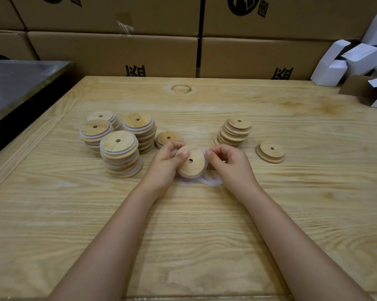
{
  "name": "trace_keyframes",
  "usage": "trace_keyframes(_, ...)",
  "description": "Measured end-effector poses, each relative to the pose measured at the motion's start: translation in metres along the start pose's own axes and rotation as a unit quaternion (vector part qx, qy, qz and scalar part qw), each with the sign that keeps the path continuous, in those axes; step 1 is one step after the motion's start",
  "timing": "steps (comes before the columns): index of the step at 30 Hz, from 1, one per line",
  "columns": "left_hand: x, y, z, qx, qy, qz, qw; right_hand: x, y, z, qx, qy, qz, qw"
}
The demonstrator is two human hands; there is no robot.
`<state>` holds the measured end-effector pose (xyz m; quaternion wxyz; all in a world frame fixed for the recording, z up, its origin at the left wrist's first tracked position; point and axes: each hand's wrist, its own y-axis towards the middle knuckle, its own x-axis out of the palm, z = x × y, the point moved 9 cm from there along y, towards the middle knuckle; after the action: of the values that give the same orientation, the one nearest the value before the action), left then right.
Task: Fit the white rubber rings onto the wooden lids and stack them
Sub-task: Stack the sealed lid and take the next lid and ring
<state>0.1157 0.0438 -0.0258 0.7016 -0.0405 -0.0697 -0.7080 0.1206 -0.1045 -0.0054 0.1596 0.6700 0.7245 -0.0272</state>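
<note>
Wooden lid [190,161] sits mid-table, held up between both hands, flat face with its small centre hole toward the camera. White rubber ring [188,175] shows as a pale band along the lid's lower edge; how far round it is seated is hard to tell — the upper rim is covered by fingers. Loose rings [211,182] lie on the table [183,235] right under the hands, translucent and overlapping, so the count is not readable.

Left hand [164,161] closed on the lid's left edge, thumb across the top face, fingers curled behind and out of sight. Right hand [228,164] pinched narrow at the lid's right edge, thumb and forefinger tips together on what looks like the ring; exact contact is blurred. Both forearms come in from the bottom edge, cut off by the frame.

Left of the hands: four stacks of ringed lids [120,153] — white bands visible between layers, rear stacks partly hidden by the front ones. A short ringed pile [168,137] just behind the left hand, lower part blocked by the knuckles. Right: a leaning stack of bare lids [235,132], and a low bare pile [271,153] well apart from it.

Cardboard cartons [118,53] along the back, print cut off. White folded boxes [344,61] top right, partly out of frame.
</note>
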Motion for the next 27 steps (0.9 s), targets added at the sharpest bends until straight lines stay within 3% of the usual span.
trace_keyframes(7,-0.007,-0.003,0.0,-0.062,-0.01,0.01,0.998,0.009,-0.005,-0.011,-0.05,-0.069,-0.058,0.995)
trace_keyframes(14,-0.004,-0.001,-0.003,-0.101,-0.034,-0.012,0.994,0.006,-0.006,-0.018,-0.095,-0.077,-0.041,0.992)
trace_keyframes(18,-0.004,-0.002,-0.002,-0.103,-0.067,-0.043,0.991,0.005,-0.01,-0.03,-0.166,-0.111,-0.012,0.98)
trace_keyframes(20,-0.004,-0.002,-0.002,-0.108,-0.071,-0.054,0.99,0.005,-0.017,-0.044,-0.241,-0.148,0.021,0.959)
trace_keyframes(23,-0.004,-0.003,-0.005,-0.13,-0.085,-0.058,0.986,0.009,-0.033,-0.063,-0.365,-0.232,0.057,0.9)
trace_keyframes(27,-0.004,-0.005,-0.011,-0.159,-0.11,-0.064,0.979,0.017,-0.046,-0.073,-0.447,-0.297,0.061,0.841)
